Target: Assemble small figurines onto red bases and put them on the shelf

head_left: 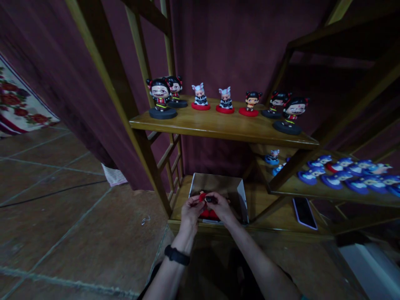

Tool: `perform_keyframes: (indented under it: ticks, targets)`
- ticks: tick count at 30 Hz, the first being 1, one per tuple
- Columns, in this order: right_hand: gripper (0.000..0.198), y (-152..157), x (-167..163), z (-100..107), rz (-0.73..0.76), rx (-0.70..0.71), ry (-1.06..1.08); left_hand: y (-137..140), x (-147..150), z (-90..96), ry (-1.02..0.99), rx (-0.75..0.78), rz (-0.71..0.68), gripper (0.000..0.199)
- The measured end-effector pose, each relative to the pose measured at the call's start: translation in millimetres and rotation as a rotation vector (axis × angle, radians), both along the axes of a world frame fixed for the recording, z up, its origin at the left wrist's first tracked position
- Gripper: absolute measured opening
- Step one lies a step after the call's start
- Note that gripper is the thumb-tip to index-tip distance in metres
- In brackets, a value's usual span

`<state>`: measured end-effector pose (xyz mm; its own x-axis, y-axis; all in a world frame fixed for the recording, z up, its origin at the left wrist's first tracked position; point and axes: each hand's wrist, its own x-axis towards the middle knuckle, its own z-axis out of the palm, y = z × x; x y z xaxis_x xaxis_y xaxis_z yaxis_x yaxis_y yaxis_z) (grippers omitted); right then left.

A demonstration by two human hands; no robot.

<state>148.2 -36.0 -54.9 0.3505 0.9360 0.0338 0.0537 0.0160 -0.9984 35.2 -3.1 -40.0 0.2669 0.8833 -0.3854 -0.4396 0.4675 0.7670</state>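
Above a white cardboard box (pixel 215 180) on the low shelf, I hold a small figurine (pixel 210 200) with a dark head and a red part that looks like its base. My left hand (pixel 191 209) is closed on the red part. The fingers of my right hand (pixel 222 207) close around the dark head. Beneath my hands, red pieces (pixel 211 215) lie in the box, partly hidden by my fingers. The figurine's face and body are too small and covered to make out.
Several chibi figurines (pixel 225 100) on red or black bases stand in a curved row on the upper wooden shelf (pixel 212 123). Blue and purple figurines (pixel 340 177) fill a shelf at the right. A phone (pixel 304 213) lies on the low shelf. Wooden posts (pixel 150 175) frame the left side.
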Motion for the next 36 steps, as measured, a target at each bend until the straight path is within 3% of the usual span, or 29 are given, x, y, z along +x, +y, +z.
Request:
perform_keyframes:
  ticks: [5, 10, 16, 22, 27, 36]
  targets:
    - [0.017, -3.9, -2.2, 10.3, 0.002, 0.062, -0.191, -0.3, -0.5, 5.5, 0.01, 0.094, 0.018, 0.032]
    - [0.017, -6.8, -7.1, 19.2, 0.01, 0.061, -0.266, 0.4, -5.9, 6.1, -0.008, 0.062, 0.019, 0.031]
    - [0.022, -4.5, -10.3, 17.0, 0.051, 0.017, -0.113, 1.5, -11.4, 6.8, -0.07, -0.116, -0.038, 0.015]
    - [0.029, -3.8, -11.8, 15.9, 0.027, 0.016, -0.002, 4.3, -14.5, 5.4, -0.159, -0.266, -0.029, 0.014]
    - [0.03, -5.0, -9.7, 18.0, 0.06, 0.027, -0.002, 6.4, -15.1, 5.2, -0.177, -0.281, -0.071, 0.016]
    - [0.037, -7.1, -3.4, 17.2, 0.069, 0.022, -0.038, 7.3, -12.4, 4.1, -0.121, -0.151, -0.175, 0.024]
